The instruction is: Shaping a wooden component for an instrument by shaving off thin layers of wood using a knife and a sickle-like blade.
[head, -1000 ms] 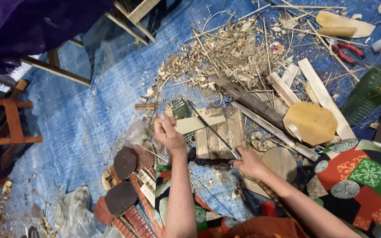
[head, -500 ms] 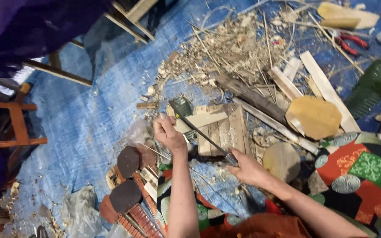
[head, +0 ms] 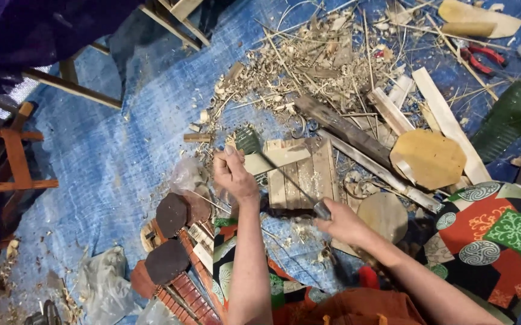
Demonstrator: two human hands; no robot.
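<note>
- We sit over a blue tarp [head: 110,162] strewn with wood shavings [head: 308,60] and offcuts.
- Our left hand [head: 235,174] closes its fingers on a pale flat strip of wood [head: 275,160], pinning it near its left end on top of a small slatted board [head: 299,174].
- Our right hand [head: 343,224] is wrapped around the handle of a long thin blade [head: 287,177]; the fingers are clamped shut, and a metal collar shows just above the fist.
- The blade runs up and to the left from the right hand and meets the strip close to the left hand.
- The strip lies in the middle of the view, between the two hands, touching the slatted board.
- An eight-sided wooden plate [head: 430,157] lies to the right of the board, and a round wooden disc [head: 384,215] sits just beside our right hand.
- Red-handled pliers [head: 480,57] lie well apart at the top right.
- Dark eight-sided pieces [head: 172,213] on ribbed necks lie near our left forearm.
- A patterned cloth [head: 489,241] covers the lower right.
</note>
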